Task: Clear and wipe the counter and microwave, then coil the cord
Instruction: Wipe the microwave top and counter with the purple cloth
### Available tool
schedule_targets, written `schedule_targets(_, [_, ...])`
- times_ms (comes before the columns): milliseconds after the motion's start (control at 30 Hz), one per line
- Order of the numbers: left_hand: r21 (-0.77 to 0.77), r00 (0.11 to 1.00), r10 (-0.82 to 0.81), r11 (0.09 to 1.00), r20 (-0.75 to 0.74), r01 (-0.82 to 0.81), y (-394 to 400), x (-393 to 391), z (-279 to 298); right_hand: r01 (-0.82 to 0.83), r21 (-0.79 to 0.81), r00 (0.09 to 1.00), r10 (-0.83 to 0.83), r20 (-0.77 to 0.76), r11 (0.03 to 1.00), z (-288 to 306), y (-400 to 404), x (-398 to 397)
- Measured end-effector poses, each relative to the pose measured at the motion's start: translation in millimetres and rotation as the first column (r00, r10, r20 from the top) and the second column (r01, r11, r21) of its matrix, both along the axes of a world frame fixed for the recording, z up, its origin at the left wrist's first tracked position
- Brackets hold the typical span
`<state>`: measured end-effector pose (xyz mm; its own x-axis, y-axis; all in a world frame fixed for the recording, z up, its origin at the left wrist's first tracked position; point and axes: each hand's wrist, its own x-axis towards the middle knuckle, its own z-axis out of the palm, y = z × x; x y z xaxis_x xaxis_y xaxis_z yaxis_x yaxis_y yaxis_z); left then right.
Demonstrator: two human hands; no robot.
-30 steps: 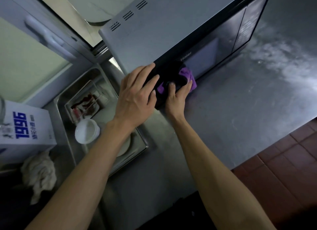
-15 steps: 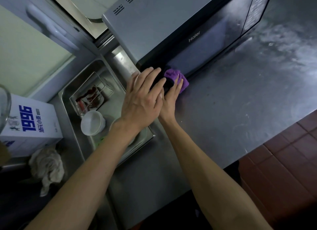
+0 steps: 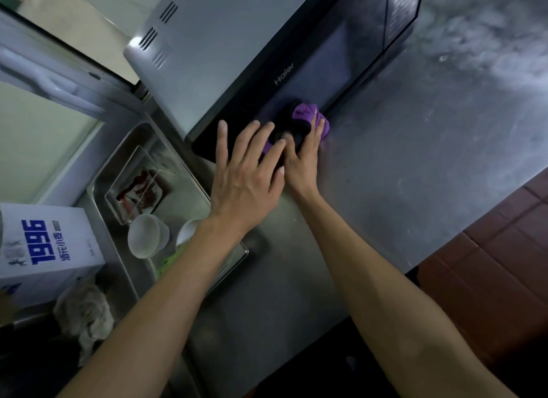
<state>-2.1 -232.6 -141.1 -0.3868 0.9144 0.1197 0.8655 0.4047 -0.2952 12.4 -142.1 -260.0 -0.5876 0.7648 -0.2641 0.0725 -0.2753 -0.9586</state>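
Observation:
A silver microwave with a black glass door stands on the steel counter. My right hand presses a purple cloth against the lower left part of the door, fingers fairly straight over it. My left hand lies flat with spread fingers on the door's near corner, partly over my right hand. No cord is in view.
A steel sink at the left holds a clear container with red scraps and two white bowls. A white box printed 1996 and a crumpled grey rag lie further left. Red floor tiles show beyond the counter's edge.
The cloth and my right hand slid left along the door bottom, then back right. My left hand stayed on the door's corner, its fingers now spread wider.

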Motion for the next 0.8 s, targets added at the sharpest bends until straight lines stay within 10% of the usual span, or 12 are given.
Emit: schedule_targets(800, [-0.039,0.979,0.068,0.997,0.194,-0.061,125,14,-48,0.074,0.034,0.993,-0.077,0.095,0.997,9,228,5])
